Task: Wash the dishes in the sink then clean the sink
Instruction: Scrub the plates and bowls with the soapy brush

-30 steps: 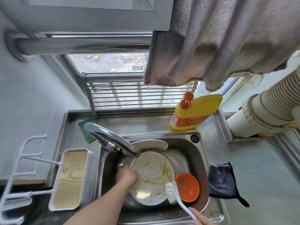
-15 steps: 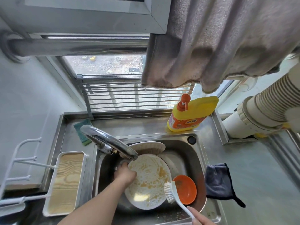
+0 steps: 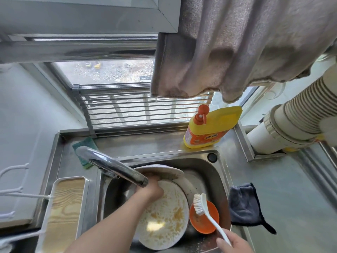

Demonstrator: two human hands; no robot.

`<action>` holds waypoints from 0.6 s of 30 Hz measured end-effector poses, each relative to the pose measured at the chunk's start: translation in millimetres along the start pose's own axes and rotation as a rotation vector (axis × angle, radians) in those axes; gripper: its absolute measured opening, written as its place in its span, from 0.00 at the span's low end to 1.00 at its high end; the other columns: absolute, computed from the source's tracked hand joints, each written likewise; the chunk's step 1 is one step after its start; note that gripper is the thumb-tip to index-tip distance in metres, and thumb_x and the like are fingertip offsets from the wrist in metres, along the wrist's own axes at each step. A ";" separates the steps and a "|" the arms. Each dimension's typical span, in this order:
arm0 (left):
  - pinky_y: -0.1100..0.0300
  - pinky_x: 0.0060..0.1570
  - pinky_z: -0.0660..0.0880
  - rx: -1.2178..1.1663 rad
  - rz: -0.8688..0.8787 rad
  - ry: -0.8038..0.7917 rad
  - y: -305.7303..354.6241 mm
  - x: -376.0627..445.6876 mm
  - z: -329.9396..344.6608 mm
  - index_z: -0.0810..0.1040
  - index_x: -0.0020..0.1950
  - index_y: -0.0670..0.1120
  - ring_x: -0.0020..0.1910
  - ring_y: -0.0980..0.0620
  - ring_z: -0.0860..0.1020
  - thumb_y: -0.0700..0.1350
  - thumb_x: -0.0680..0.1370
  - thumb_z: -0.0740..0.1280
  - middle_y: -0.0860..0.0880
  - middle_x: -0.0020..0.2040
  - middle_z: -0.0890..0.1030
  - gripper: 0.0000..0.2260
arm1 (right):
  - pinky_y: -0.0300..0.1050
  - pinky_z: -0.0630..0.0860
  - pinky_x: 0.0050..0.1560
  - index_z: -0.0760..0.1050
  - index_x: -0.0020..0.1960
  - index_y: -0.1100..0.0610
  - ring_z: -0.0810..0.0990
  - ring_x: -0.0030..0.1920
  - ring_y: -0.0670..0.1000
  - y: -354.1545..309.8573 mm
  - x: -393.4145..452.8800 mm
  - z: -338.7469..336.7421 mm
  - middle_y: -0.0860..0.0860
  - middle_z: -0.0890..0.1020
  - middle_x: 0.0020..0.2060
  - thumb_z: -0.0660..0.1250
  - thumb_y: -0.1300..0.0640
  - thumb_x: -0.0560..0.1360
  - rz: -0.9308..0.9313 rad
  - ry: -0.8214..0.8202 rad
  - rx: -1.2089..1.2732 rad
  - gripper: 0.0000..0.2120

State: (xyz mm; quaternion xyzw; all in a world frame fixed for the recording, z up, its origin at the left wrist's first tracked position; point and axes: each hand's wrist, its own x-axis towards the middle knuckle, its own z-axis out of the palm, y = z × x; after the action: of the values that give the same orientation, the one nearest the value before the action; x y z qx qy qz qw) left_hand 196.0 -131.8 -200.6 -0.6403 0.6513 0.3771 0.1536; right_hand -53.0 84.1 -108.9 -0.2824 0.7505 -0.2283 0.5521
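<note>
Dishes crowd the sink (image 3: 221, 172): your left hand (image 3: 150, 189) grips the dirty plate (image 3: 164, 216) rim, steadying it; your right hand (image 3: 232, 242) holds the brush (image 3: 199, 204), ready to scrub.

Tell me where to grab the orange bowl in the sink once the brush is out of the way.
Pinch the orange bowl by its right rim, coming from above: it sits open side up, its left side crowds the dirty plate, and the brush hangs over its upper left.
</note>
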 end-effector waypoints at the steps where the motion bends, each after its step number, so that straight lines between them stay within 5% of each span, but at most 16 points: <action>1: 0.56 0.63 0.77 -0.008 0.029 0.034 -0.7 -3.2 -1.4 0.78 0.68 0.60 0.64 0.46 0.79 0.54 0.69 0.61 0.51 0.66 0.81 0.27 | 0.27 0.72 0.39 0.85 0.48 0.50 0.83 0.37 0.36 -7.7 -2.8 1.5 0.41 0.87 0.36 0.72 0.69 0.76 0.010 -0.011 -0.048 0.14; 5: 0.54 0.65 0.75 0.052 0.135 0.020 -10.5 -34.0 -16.7 0.75 0.66 0.63 0.62 0.44 0.76 0.53 0.68 0.62 0.50 0.58 0.77 0.25 | 0.27 0.71 0.38 0.84 0.45 0.42 0.83 0.39 0.40 -14.2 4.7 4.8 0.42 0.86 0.34 0.74 0.60 0.76 0.093 0.069 -0.077 0.11; 8: 0.51 0.54 0.80 -0.012 0.177 -0.048 -21.7 -63.6 -23.9 0.68 0.60 0.67 0.51 0.49 0.79 0.49 0.68 0.65 0.53 0.52 0.79 0.23 | 0.35 0.72 0.39 0.85 0.47 0.48 0.82 0.41 0.47 -16.2 10.0 14.4 0.48 0.86 0.37 0.74 0.61 0.76 0.142 0.117 -0.018 0.08; 13: 0.61 0.70 0.69 -0.098 0.398 -0.074 -44.9 -114.3 -6.4 0.66 0.66 0.75 0.67 0.64 0.72 0.47 0.69 0.65 0.66 0.67 0.72 0.31 | 0.44 0.69 0.39 0.85 0.49 0.58 0.76 0.34 0.52 -15.1 21.0 20.4 0.54 0.81 0.32 0.74 0.67 0.75 0.206 0.183 0.035 0.07; 18: 0.67 0.69 0.66 -0.137 0.505 -0.218 -47.9 -141.1 15.2 0.69 0.69 0.71 0.67 0.69 0.70 0.57 0.70 0.73 0.66 0.66 0.74 0.29 | 0.40 0.71 0.34 0.85 0.48 0.55 0.77 0.32 0.50 -7.4 24.8 23.7 0.51 0.82 0.31 0.73 0.65 0.75 0.190 0.160 -0.039 0.07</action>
State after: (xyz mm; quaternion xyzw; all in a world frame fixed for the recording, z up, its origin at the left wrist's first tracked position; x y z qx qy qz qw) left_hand 256.0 -14.9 -128.5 -0.4223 0.7429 0.5131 0.0804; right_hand -34.7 61.2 -128.2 -0.2015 0.8199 -0.1823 0.5039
